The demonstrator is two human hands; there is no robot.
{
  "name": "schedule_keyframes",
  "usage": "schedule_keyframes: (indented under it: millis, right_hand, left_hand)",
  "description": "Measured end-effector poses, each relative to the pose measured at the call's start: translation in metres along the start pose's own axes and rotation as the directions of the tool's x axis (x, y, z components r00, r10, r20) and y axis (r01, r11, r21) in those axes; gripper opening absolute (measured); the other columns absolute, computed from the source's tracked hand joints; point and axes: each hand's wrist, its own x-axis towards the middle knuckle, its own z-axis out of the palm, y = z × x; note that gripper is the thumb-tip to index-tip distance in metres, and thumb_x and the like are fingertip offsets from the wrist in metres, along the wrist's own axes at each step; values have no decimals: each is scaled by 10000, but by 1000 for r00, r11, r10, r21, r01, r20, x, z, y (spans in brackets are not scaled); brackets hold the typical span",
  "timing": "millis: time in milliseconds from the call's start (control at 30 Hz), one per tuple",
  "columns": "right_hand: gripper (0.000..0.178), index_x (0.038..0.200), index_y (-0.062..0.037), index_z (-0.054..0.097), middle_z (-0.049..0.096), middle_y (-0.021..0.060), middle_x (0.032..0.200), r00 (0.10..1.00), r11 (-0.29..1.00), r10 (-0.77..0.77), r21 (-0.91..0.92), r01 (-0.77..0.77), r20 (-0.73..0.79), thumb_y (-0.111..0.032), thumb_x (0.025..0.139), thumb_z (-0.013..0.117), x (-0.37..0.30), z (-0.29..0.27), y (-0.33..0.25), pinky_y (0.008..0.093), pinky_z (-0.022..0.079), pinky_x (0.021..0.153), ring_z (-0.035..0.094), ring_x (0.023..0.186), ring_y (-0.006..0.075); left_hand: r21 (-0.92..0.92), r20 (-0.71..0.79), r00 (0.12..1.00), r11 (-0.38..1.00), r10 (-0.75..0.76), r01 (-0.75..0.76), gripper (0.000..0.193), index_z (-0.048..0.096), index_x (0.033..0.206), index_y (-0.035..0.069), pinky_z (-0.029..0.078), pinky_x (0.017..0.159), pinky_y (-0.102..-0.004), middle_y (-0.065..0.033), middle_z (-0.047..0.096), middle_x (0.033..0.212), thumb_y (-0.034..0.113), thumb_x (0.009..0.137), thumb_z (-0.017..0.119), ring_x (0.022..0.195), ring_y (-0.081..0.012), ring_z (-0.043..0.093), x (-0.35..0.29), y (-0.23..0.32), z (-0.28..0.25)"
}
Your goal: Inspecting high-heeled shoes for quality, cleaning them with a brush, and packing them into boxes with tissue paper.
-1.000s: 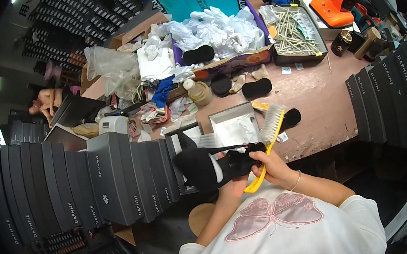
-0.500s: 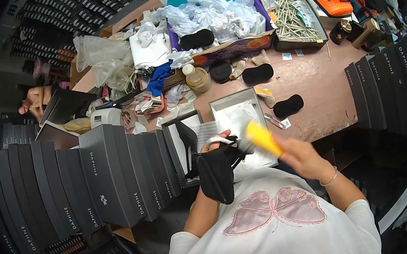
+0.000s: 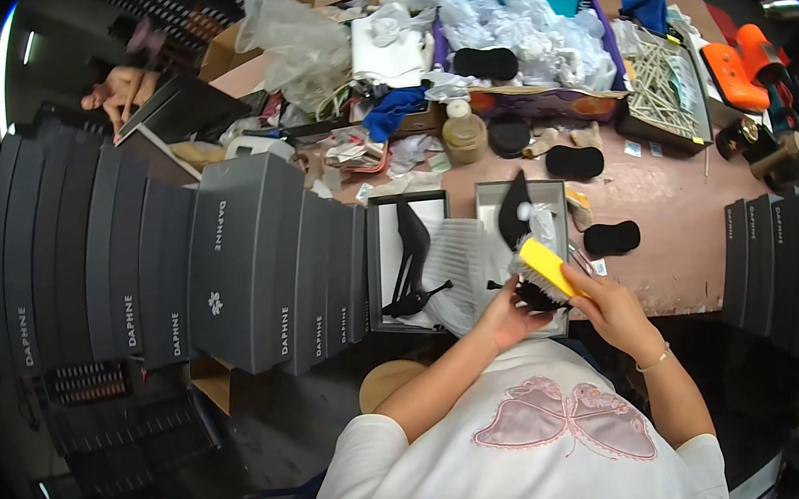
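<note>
My left hand (image 3: 509, 320) is closed around the rear of a black strappy shoe (image 3: 515, 207), whose pointed toe aims away from me over an open grey shoebox (image 3: 560, 202). In my right hand (image 3: 613, 309) is a yellow-backed brush (image 3: 543, 267) with pale bristles, pressed to or just over the shoe's rear part. The brush and my fingers hide some of the shoe. A second black shoe (image 3: 409, 248) with straps lies in the other grey tray (image 3: 372, 243), left of a ribbed translucent sheet (image 3: 456, 268).
Grey shoeboxes (image 3: 243, 257) stand in a long row at left; more boxes (image 3: 779, 246) stand at right. Behind are a glue-like bottle (image 3: 464, 134), black oval pads (image 3: 575, 162), a box of crumpled white plastic (image 3: 534, 47) and a tray of pale sticks (image 3: 662, 86). Another person (image 3: 121, 94) is far left.
The shoe has been turned so its toe points away, and my left hand has moved right with it. The brush, blurred before, is now at the shoe. My view has shifted left.
</note>
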Motion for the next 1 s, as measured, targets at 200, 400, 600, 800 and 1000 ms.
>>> schedule_keyframes:
  millis: [200, 400, 600, 800, 1000]
  right_hand:
    - [557, 1385, -79, 424, 635, 129, 866, 998, 974, 36, 225, -24, -50, -115, 874, 642, 17, 50, 31, 333, 465, 655, 601, 709, 232]
    - [416, 1244, -64, 458, 587, 37, 808, 841, 437, 251, 719, -540, 479, -173, 890, 646, 70, 93, -15, 206, 343, 453, 424, 550, 33]
    - [481, 1206, -175, 398, 556, 16, 975, 766, 51, 318, 797, -602, 558, -381, 869, 674, 117, 140, -32, 187, 313, 425, 384, 513, 60]
    - [323, 1039, -156, 411, 446, -7, 709, 859, 101, 369, 904, -416, 354, -76, 816, 630, 140, 139, -49, 220, 313, 370, 365, 432, 71]
    - [173, 1000, -132, 436, 401, -4, 623, 894, 258, 429, 930, -261, 132, -199, 874, 534, 124, 130, -27, 224, 320, 375, 388, 427, 90]
  left_hand:
    - [818, 271, 392, 3, 879, -575, 572, 419, 1334, -55, 489, 878, -374, -168, 609, 1145, 266, 901, 613, 1008, -260, 619, -81, 87, -80]
    - [946, 262, 644, -59, 719, -319, 297, 658, 911, -40, 443, 645, -277, -83, 655, 730, 253, 892, 612, 683, -139, 578, -20, 166, -189]
    - [512, 781, 379, -856, 497, 68, 145, 634, 791, 64, 402, 916, -499, -104, 640, 756, 177, 866, 583, 784, -290, 623, -109, 110, -56]
    - [535, 843, 111, -799, 526, -273, 192, 640, 967, 6, 431, 958, -450, -125, 615, 863, 107, 804, 658, 888, -280, 592, -115, 65, -61]
    - [772, 423, -60, -394, 904, -500, 670, 334, 1402, 6, 334, 1051, -417, -199, 446, 1323, 244, 866, 659, 1244, -320, 425, -117, 38, -110]
